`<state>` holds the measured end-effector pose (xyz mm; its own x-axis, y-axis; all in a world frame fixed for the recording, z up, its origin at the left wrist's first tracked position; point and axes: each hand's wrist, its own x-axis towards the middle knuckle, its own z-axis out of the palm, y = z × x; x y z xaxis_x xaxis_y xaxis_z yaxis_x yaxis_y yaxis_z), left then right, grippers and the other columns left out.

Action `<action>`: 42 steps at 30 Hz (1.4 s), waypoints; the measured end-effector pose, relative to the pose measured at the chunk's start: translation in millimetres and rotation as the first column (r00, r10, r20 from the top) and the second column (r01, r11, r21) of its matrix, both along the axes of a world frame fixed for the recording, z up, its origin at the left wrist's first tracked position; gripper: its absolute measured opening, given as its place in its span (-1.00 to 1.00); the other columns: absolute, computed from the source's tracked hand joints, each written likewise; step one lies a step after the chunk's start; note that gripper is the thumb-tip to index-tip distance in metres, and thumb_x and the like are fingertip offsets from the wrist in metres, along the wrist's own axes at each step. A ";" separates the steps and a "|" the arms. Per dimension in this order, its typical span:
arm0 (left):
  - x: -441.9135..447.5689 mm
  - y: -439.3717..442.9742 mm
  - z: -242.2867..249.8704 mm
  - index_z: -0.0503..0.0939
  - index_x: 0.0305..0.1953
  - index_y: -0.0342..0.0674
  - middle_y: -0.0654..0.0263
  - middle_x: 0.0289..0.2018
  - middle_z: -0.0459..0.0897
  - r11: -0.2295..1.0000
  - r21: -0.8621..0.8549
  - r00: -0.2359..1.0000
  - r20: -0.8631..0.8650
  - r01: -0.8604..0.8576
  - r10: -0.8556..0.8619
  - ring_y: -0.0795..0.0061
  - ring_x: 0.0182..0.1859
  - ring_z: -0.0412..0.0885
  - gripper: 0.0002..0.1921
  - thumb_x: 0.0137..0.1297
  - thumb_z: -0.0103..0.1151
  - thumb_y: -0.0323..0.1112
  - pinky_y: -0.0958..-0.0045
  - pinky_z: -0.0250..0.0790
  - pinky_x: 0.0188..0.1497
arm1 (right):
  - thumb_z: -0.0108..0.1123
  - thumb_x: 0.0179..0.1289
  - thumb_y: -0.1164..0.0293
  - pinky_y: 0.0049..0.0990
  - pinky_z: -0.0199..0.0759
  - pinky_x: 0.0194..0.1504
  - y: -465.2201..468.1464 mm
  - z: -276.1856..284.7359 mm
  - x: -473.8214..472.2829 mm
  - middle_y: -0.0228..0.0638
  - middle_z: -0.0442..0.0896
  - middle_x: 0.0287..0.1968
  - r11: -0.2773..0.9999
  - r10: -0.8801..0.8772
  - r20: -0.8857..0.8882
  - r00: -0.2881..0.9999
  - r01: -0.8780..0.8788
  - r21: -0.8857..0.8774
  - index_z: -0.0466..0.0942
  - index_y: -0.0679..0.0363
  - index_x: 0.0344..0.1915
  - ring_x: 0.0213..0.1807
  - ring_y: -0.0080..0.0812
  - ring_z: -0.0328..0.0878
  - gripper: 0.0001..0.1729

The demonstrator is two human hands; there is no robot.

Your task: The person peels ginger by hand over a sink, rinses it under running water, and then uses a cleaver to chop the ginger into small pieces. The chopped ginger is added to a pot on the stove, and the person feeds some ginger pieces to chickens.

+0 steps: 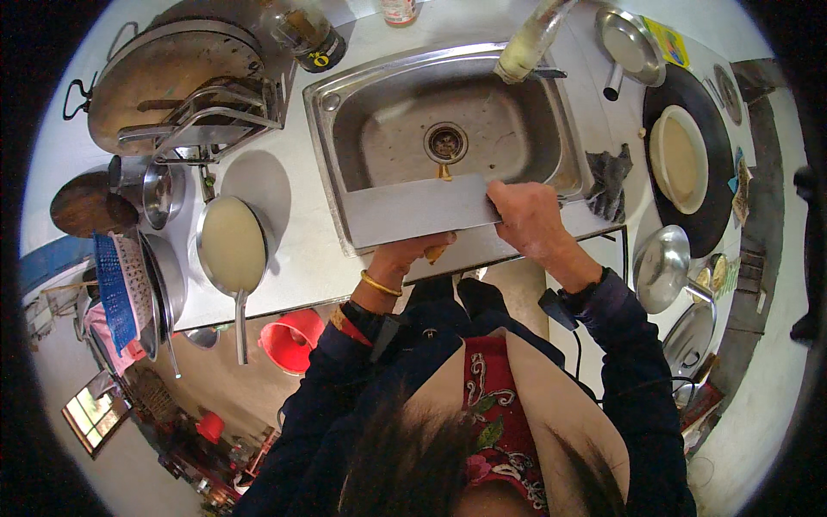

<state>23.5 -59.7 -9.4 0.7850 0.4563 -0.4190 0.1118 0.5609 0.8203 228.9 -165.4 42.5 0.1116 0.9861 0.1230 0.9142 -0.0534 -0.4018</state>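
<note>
My right hand (526, 213) grips a cleaver (420, 210) at its handle end, over the near edge of the stainless steel sink (572, 145). The broad blade lies nearly level and points left. Under the blade, my left hand (410, 251) holds a yellowish-brown piece of food (436, 254), perhaps a root; most of it and my left fingers are hidden. A thin yellowish strip (444, 171) shows past the blade's far edge, towards the drain (446, 142).
Left of the sink stand a knife rack (219, 119), a round wooden board (174, 84) and a long-handled pan (231, 242). To the right lie a dark cloth (608, 181), a cream bowl (678, 160) on a black round lid (665, 97) and a metal ladle (662, 268). A red bucket (291, 342) sits below.
</note>
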 end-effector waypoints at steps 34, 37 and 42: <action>-65.9 -18.5 -83.0 0.31 0.31 -0.18 0.14 0.21 0.50 0.888 -0.428 0.874 0.351 -0.170 0.336 0.18 0.20 0.53 -0.42 0.36 0.12 -0.06 0.22 0.51 0.11 | 0.30 -0.19 0.51 -0.13 0.39 -0.50 -9.8 28.1 0.1 -0.22 0.54 -0.59 0.994 0.069 -0.111 0.991 -0.058 0.097 0.40 0.14 -0.45 -0.50 -0.04 0.57 -0.74; -68.2 -21.7 -76.4 0.31 0.30 -0.20 0.11 0.18 0.51 0.867 -0.459 0.861 0.344 -0.195 0.375 0.15 0.16 0.55 -0.42 0.34 0.11 -0.08 0.23 0.53 0.05 | 0.33 -0.24 0.52 -0.13 0.39 -0.49 -10.9 30.4 0.4 -0.23 0.55 -0.57 0.994 0.094 -0.117 0.989 -0.085 0.073 0.40 0.14 -0.45 -0.48 -0.05 0.58 -0.70; -65.4 -22.3 -70.0 0.33 0.28 -0.23 0.05 0.14 0.53 0.859 -0.475 0.864 0.334 -0.192 0.378 0.10 0.10 0.59 -0.43 0.30 0.10 -0.11 0.23 0.56 -0.06 | 0.35 -0.29 0.52 -0.13 0.38 -0.46 -11.8 33.6 -0.5 -0.23 0.55 -0.55 0.994 0.083 -0.136 0.987 -0.072 0.082 0.41 0.14 -0.43 -0.46 -0.04 0.57 -0.66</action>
